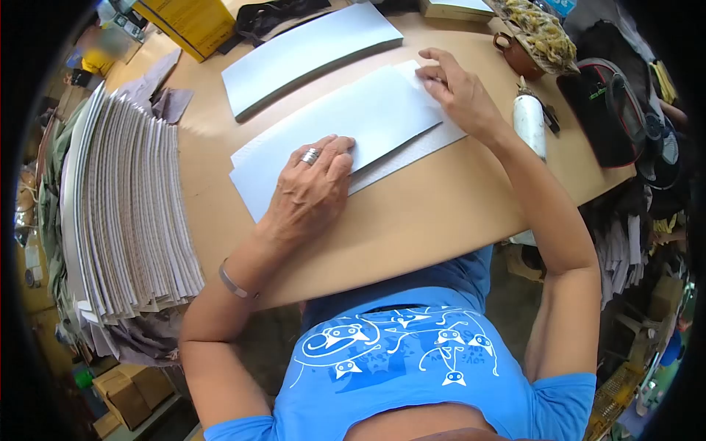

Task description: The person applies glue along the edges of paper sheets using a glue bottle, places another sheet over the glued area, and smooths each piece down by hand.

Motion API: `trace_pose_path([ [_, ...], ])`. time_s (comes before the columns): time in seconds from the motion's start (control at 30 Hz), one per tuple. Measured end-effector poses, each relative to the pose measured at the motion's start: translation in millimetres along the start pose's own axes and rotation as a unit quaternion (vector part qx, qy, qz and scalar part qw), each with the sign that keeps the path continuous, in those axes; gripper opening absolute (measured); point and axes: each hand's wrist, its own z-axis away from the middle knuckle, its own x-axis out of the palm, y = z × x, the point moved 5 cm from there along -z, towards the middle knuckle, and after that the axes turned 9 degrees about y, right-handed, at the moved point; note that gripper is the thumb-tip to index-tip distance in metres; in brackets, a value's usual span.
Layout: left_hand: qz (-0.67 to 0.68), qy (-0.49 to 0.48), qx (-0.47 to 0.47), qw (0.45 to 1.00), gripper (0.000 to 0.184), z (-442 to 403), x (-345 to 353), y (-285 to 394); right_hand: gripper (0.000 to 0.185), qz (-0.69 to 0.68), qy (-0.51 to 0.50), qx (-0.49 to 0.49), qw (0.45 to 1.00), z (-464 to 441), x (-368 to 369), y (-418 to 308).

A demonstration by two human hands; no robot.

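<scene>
A white sheet [346, 121] lies on the wooden table, partly over a second, textured white sheet [412, 156] that shows along its lower edge. My left hand [315, 180], with a ring on one finger, presses on the left part of the upper sheet, fingers bent and together. At the sheet's right end is my right hand [457, 94], its thumb and forefinger apart around the corner; whether it grips the edge is unclear. A stack of white pieces [312, 55] sits just beyond the sheets.
A large fanned stack of sheets [132, 206] stands at the left. A yellow box [187, 26] is at the back left. On the right are a white bottle [529, 125], a brown pot [521, 57] and a black case [599, 114]. The table's edge [382, 275] curves near my body.
</scene>
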Motion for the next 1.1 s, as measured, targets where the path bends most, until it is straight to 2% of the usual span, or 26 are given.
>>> trace_pose_path([
  [0.13, 0.024, -0.028, 0.043, 0.998, 0.022, 2.7, -5.7, 9.0, 0.039, 0.051, -0.029, -0.05, 0.997, 35.2, -8.8, -2.9],
  [0.23, 0.026, -0.045, 0.048, 0.997, 0.023, 3.7, -6.9, 15.7, 0.042, 0.036, 0.013, -0.12, 0.992, 52.6, -26.8, -10.9],
  [0.33, 0.038, -0.043, 0.044, 0.997, 0.023, 0.4, -8.3, 16.1, 0.045, 0.23, 0.1, -0.168, 0.953, 66.6, -71.4, -23.0],
  [0.43, 0.034, -0.049, 0.054, 0.997, 0.024, -1.3, -3.8, 19.8, 0.052, 0.422, 0.152, -0.108, 0.887, 79.8, -95.1, -16.9],
  [0.47, 0.046, -0.057, 0.047, 0.996, 0.025, -3.8, -3.6, 21.6, 0.057, 0.415, 0.144, -0.036, 0.897, 84.5, -97.3, -6.8],
  [0.57, 0.088, -0.065, 0.023, 0.994, 0.027, -12.4, -5.2, 22.8, 0.052, 0.341, 0.191, -0.033, 0.92, 95.3, -99.5, 7.5],
  [0.67, 0.08, -0.069, 0.019, 0.994, 0.028, -19.4, -1.4, 17.5, 0.048, 0.275, 0.215, 0.071, 0.934, 98.1, -110.3, 20.7],
  [0.73, 0.056, -0.09, 0.011, 0.994, 0.03, -25.8, 7.4, 10.1, 0.045, 0.049, 0.251, 0.144, 0.956, 101.6, -125.3, 45.0],
  [0.8, 0.039, -0.075, 0.019, 0.996, 0.032, -35.5, 15.2, 7.7, 0.042, -0.235, 0.254, 0.196, 0.917, 103.4, -132.9, 60.3],
  [0.83, 0.03, -0.068, 0.023, 0.997, 0.033, -39.3, 18.1, 6.5, 0.042, -0.303, 0.245, 0.196, 0.9, 103.4, -133.2, 59.7],
  [0.87, 0.017, -0.144, 0.007, 0.989, 0.045, -37.9, 27.3, 2.2, 0.043, -0.369, 0.236, 0.196, 0.877, 103.4, -133.0, 57.0],
  [0.9, 0.016, -0.142, 0.01, 0.99, 0.044, -37.4, 33.1, 1.0, 0.043, -0.434, 0.226, 0.194, 0.85, 102.2, -132.2, 55.5],
  [1.1, 0.025, -0.157, 0.006, 0.987, 0.049, -37.5, 48.6, -2.3, 0.044, -0.515, 0.198, 0.262, 0.792, 93.2, -116.7, 69.1],
])
